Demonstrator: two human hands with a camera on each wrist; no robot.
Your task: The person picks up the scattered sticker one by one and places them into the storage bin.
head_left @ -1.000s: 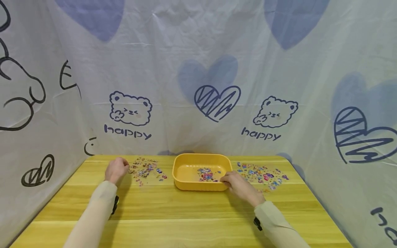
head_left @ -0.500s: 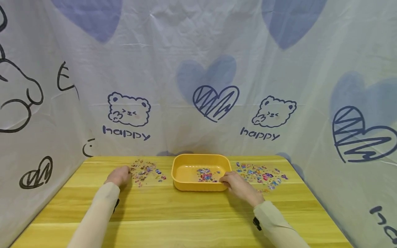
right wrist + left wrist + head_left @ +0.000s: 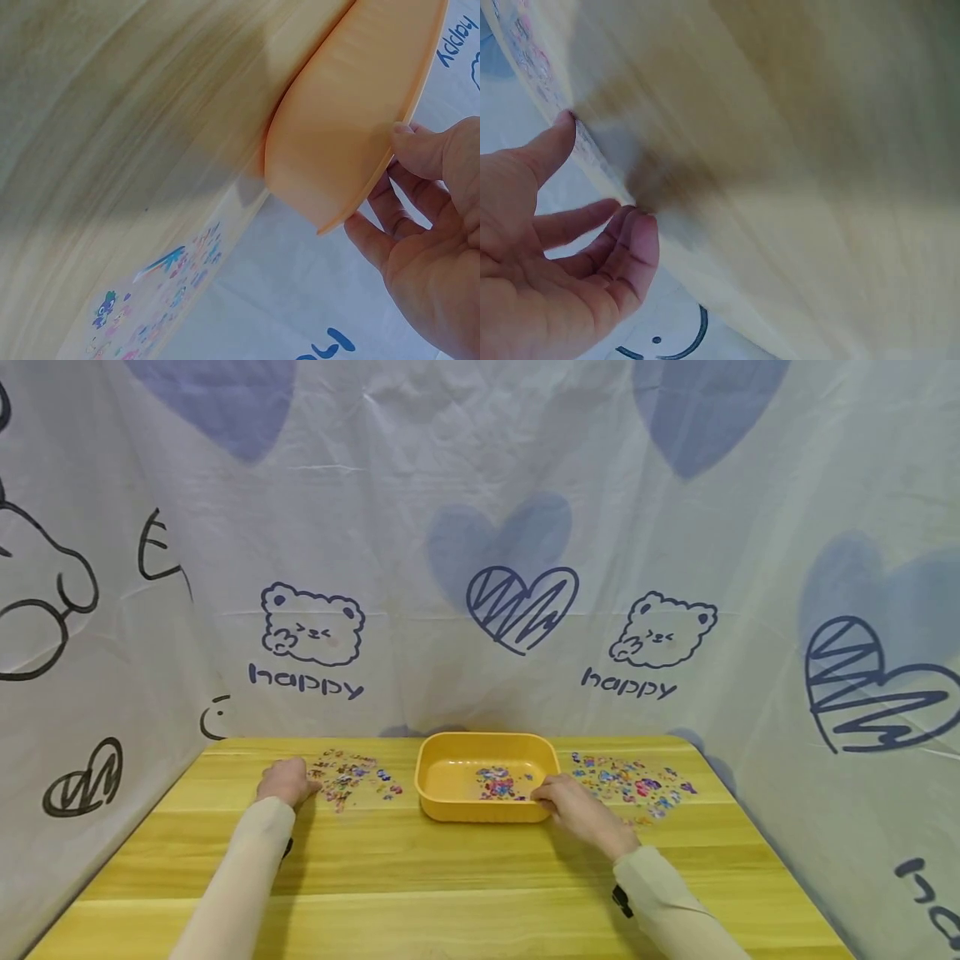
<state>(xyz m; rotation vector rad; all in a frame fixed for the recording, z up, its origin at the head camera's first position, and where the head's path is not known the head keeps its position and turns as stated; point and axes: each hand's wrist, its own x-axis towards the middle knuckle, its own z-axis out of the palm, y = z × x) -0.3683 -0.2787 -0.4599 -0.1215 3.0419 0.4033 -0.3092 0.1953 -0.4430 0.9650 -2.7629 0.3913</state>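
A yellow plastic tray (image 3: 483, 811) with rounded corners sits at the back middle of the table, several small colourful pieces inside. My right hand (image 3: 576, 810) grips its right front corner. In the right wrist view, the thumb (image 3: 420, 150) lies on the outer wall at the rim and the other fingers are behind it. On the left, my left hand (image 3: 287, 783) is at the near-left edge of a patch of small colourful sticker-like pieces (image 3: 352, 777). Its thumb (image 3: 555, 146) and bent fingers (image 3: 639, 247) reach the table surface, spread apart, with nothing visible held between them.
Right of the tray lies another patch of colourful sticker-like pieces (image 3: 630, 781), seeming to be on a clear sheet. The wooden-patterned table (image 3: 450, 893) extends toward me. A white printed curtain (image 3: 420, 677) stands around its back and sides.
My left hand has shifted slightly right and down at the left patch, its wrist turning. The right hand and tray have stayed put.
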